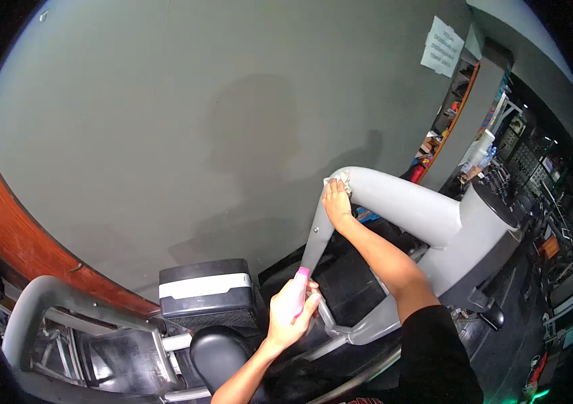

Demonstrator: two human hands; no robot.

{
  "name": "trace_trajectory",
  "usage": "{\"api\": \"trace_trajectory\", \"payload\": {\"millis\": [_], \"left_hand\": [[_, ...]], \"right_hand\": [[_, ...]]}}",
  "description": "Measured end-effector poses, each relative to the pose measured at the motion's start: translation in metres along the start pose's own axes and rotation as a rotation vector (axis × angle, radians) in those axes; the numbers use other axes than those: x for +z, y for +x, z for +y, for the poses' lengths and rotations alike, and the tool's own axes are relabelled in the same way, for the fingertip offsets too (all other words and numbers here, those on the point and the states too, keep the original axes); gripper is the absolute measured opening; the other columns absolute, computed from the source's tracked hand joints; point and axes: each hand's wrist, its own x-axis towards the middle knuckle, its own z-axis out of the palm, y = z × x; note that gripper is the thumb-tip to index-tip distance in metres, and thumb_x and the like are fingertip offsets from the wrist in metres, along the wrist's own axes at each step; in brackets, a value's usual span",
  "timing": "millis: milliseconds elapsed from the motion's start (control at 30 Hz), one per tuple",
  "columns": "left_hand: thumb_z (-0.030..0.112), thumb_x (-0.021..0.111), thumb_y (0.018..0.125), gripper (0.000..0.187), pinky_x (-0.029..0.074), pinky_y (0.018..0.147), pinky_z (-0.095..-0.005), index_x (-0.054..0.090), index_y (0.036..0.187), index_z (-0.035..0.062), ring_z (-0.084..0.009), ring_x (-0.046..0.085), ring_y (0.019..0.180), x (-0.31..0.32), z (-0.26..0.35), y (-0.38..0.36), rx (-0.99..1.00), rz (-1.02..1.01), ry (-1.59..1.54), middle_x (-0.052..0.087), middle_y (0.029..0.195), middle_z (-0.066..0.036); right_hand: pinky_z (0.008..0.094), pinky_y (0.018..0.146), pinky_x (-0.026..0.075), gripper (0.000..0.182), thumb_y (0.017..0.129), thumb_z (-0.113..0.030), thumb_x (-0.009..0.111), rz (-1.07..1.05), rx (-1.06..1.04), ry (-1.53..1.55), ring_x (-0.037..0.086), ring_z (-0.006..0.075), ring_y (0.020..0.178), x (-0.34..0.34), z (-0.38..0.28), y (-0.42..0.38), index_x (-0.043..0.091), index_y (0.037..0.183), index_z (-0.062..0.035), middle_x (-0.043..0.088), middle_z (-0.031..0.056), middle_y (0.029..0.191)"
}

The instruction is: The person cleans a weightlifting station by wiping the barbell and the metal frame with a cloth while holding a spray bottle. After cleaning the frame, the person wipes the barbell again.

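My left hand is closed round a small pink bottle, held upright with its bright pink cap at the top. Its lower part is hidden by my palm and fingers. My right hand presses a crumpled whitish cloth onto the bend of a thick grey tube frame. The fingers lie over the cloth, which shows around their tips. This frame belongs to a large gym machine and slopes down on the left toward the bottle.
A black padded seat and a black box with a white band stand at lower left. Beside them is another grey machine frame. Behind is a grey wall; a paper sign and shelves are at right.
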Motion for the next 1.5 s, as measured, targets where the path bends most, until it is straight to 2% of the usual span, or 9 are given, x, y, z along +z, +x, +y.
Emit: {"api": "trace_trajectory", "payload": {"millis": [67,367,433,533,700,867,1167,1367,1500], "left_hand": [[0.001,0.063,0.087,0.015,0.047,0.056,-0.0219,0.058,0.1,-0.0029,-0.0062,0.057,0.059,-0.003,0.0,0.001,0.014,0.006,0.06,0.061,0.077,-0.004],[0.0,0.064,0.086,0.015,0.048,0.055,-0.0224,0.058,0.099,-0.0029,-0.0079,0.058,0.059,-0.012,0.0,0.006,0.038,0.019,0.15,0.062,0.078,-0.005],[0.0,0.064,0.086,0.015,0.049,0.055,-0.0224,0.057,0.099,-0.0029,-0.0083,0.059,0.059,-0.013,0.002,0.008,0.026,0.024,0.137,0.062,0.078,-0.006],[0.002,0.062,0.089,0.015,0.048,0.054,-0.0226,0.056,0.101,-0.003,-0.0084,0.058,0.059,-0.012,0.006,0.006,-0.04,0.024,0.076,0.061,0.078,-0.005],[0.002,0.062,0.089,0.014,0.048,0.054,-0.0228,0.056,0.101,-0.0031,-0.0083,0.058,0.059,-0.006,0.009,0.001,-0.047,-0.011,-0.015,0.06,0.079,-0.005],[0.003,0.061,0.09,0.014,0.048,0.054,-0.0226,0.056,0.102,-0.003,-0.0083,0.057,0.058,0.002,0.016,-0.002,-0.013,-0.056,-0.038,0.06,0.079,-0.004],[0.005,0.062,0.091,0.018,0.048,0.057,-0.0235,0.055,0.104,-0.004,-0.0092,0.057,0.061,0.023,0.029,-0.013,-0.018,-0.184,-0.128,0.058,0.079,-0.004],[0.002,0.06,0.091,0.017,0.049,0.056,-0.0233,0.055,0.105,-0.0042,-0.0088,0.058,0.062,0.043,0.037,-0.023,-0.049,-0.278,-0.209,0.057,0.08,-0.004],[0.001,0.059,0.091,0.017,0.05,0.055,-0.0238,0.054,0.106,-0.0044,-0.0091,0.057,0.06,0.051,0.038,-0.028,-0.047,-0.308,-0.21,0.057,0.081,-0.005]], "right_hand": [[0.049,0.111,0.023,0.041,0.092,-0.026,0.049,-0.05,-0.034,-0.019,0.035,0.0339,0.133,0.013,-0.016,0.01,0.057,0.128,-0.0103,0.043,0.0156,0.14],[0.052,0.112,0.017,0.04,0.095,-0.028,0.046,-0.181,-0.226,-0.048,0.028,0.0347,0.138,0.083,-0.085,0.029,0.055,0.131,-0.0146,0.037,0.0127,0.146],[0.0535,0.11,0.019,0.04,0.095,-0.028,0.046,-0.202,-0.261,-0.059,0.03,0.0345,0.136,0.069,-0.078,0.023,0.056,0.131,-0.015,0.037,0.0118,0.145],[0.0563,0.103,0.024,0.037,0.095,-0.029,0.045,-0.14,-0.207,-0.008,0.037,0.033,0.128,0.062,-0.072,0.015,0.061,0.126,-0.0163,0.046,0.0109,0.136],[0.0558,0.103,0.025,0.038,0.095,-0.029,0.046,-0.133,-0.159,-0.028,0.036,0.0337,0.129,0.036,-0.043,-0.002,0.059,0.128,-0.0172,0.045,0.0114,0.137],[0.0536,0.102,0.026,0.041,0.092,-0.026,0.048,-0.122,-0.066,-0.056,0.039,0.0336,0.125,-0.011,0.001,-0.036,0.057,0.129,-0.0104,0.049,0.0118,0.131],[0.0503,0.103,0.028,0.035,0.089,-0.022,0.05,-0.033,0.056,-0.002,0.042,0.0293,0.123,-0.079,0.077,-0.153,0.061,0.12,-0.0075,0.051,0.0123,0.127],[0.0466,0.108,0.028,0.029,0.084,-0.02,0.054,0.234,0.138,0.156,0.042,0.0305,0.126,-0.093,0.112,-0.242,0.063,0.109,-0.0072,0.05,0.0156,0.131],[0.0465,0.111,0.027,0.029,0.082,-0.019,0.055,0.26,0.132,0.267,0.042,0.0293,0.128,-0.092,0.118,-0.279,0.064,0.107,-0.0069,0.051,0.0159,0.131]]}}
